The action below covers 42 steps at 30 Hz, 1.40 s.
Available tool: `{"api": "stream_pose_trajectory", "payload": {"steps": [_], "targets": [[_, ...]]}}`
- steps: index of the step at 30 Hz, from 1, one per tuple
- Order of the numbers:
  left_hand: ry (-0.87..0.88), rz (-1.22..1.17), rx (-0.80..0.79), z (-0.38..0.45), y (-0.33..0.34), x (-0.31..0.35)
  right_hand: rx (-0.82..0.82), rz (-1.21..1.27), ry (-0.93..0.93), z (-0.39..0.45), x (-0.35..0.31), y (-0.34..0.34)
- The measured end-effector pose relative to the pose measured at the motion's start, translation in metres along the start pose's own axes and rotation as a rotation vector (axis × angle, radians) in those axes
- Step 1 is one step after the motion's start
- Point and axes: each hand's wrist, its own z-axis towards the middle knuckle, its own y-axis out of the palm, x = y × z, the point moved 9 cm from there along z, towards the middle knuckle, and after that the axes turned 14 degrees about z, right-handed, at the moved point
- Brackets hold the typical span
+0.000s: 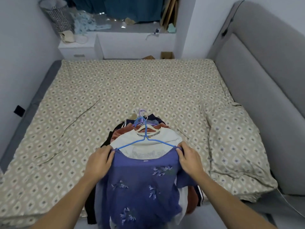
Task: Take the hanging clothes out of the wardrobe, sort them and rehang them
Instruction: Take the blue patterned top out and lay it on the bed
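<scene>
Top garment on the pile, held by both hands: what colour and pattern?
Blue-purple top with scattered embroidered floral sprigs; head view.

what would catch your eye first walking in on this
The blue floral top at the near edge of the bed, gripped at its shoulders by the left hand and right hand, with a blue hanger at its neckline. It tops a pile of hung clothes on the patterned bedsheet.
</scene>
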Motion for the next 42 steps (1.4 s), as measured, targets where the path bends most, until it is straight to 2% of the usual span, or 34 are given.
{"api": "stream_pose_trajectory", "payload": {"steps": [10,15,19,22,26,32,37,42], "targets": [[-0.118,0.108,-0.153,0.131,0.110,-0.011,-0.151,-0.041,0.124,0.155,0.089,0.068],[-0.163,0.089,-0.194,0.156,0.145,-0.020,-0.197,-0.027,0.170,0.195,0.113,0.093],[-0.165,0.098,-0.179,0.151,0.147,-0.027,-0.183,-0.010,0.134,0.205,0.110,0.095],[-0.147,0.050,-0.155,0.137,0.123,-0.028,-0.176,0.021,0.040,0.201,0.078,0.088],[-0.224,0.020,-0.061,0.122,0.066,-0.045,-0.148,0.054,-0.072,0.199,0.022,0.074],[-0.275,0.080,0.084,0.074,-0.033,-0.064,-0.220,-0.076,-0.288,0.188,-0.081,0.101],[-0.463,0.115,0.206,-0.003,-0.107,-0.099,-0.381,0.007,-0.510,0.154,-0.200,0.150],[-0.683,0.165,0.320,-0.124,-0.169,-0.126,-0.533,0.061,-0.785,0.087,-0.322,0.197]]}}
